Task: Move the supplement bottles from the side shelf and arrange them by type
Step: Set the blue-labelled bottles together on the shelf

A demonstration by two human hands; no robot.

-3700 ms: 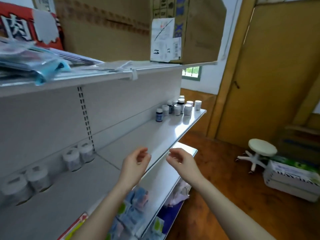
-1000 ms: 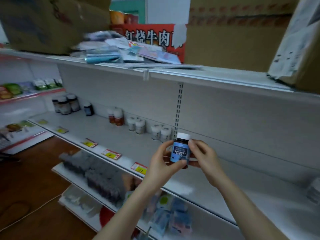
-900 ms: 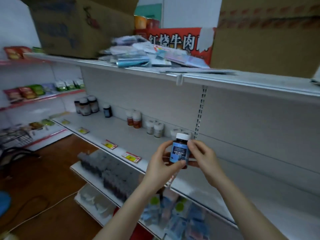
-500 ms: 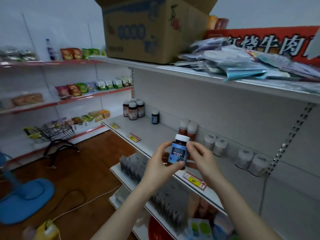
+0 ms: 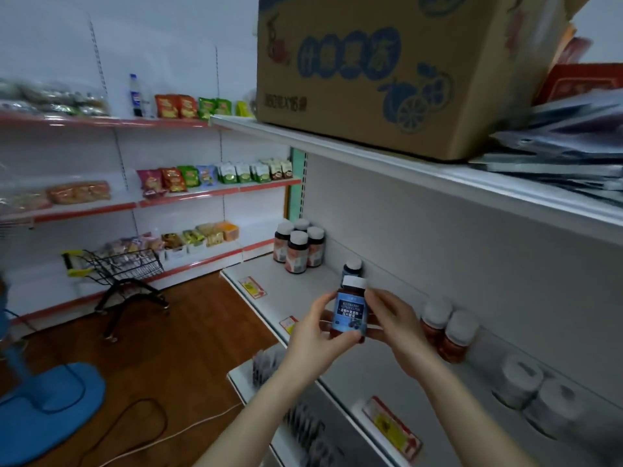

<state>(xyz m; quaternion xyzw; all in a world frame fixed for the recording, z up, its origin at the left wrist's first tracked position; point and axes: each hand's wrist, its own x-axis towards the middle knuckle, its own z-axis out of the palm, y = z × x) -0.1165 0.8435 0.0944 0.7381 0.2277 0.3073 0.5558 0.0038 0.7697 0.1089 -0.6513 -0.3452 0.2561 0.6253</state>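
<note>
bottle (image 5: 349, 311) with a blue label and white cap sits upright between your hands, above the shelf (image 5: 303, 288). your left hand (image 5: 315, 335) and right hand (image 5: 392, 323) both clamp its sides. just behind it, a matching bottle (image 5: 353, 267) stands on the shelf; a red-labelled group (image 5: 298, 246) stands farther back.

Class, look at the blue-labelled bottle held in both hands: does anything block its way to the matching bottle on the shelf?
Nothing visible does. The blue-labelled bottle sits just before the matching bottle, with bare shelf beside it.
</note>
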